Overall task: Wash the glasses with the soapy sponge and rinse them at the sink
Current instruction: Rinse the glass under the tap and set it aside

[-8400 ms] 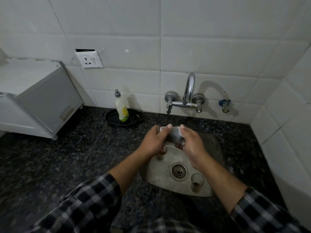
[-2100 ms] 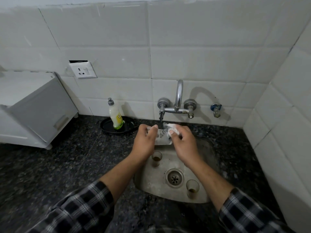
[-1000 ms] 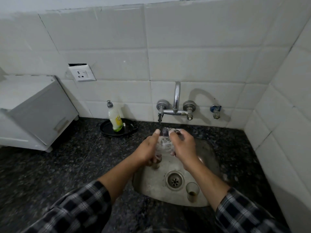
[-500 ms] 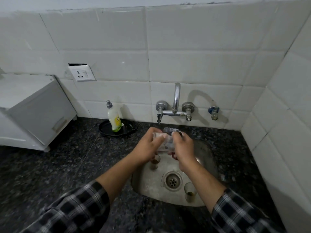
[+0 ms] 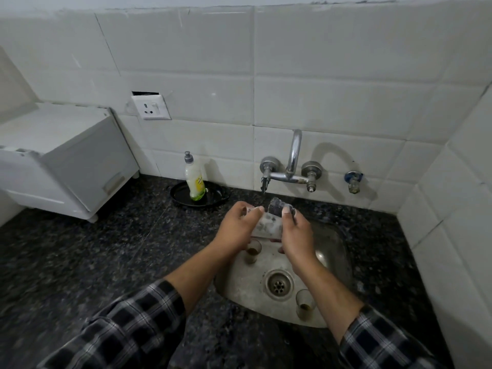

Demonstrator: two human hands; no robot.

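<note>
Three glasses (image 5: 267, 227), one sponge (image 5: 277, 206), one soap bottle (image 5: 195, 181), two hands (image 5: 237, 227).

Legible text: none.
Yellow label on the dish soap bottle (image 5: 195, 180) carries dark print, too small and blurred to read.

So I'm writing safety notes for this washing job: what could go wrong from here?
The soapy glass, held between the left hand and right hand above the steel sink, could slip and break. It might also hit the two glasses standing below, one under the hands, one by the drain.
</note>
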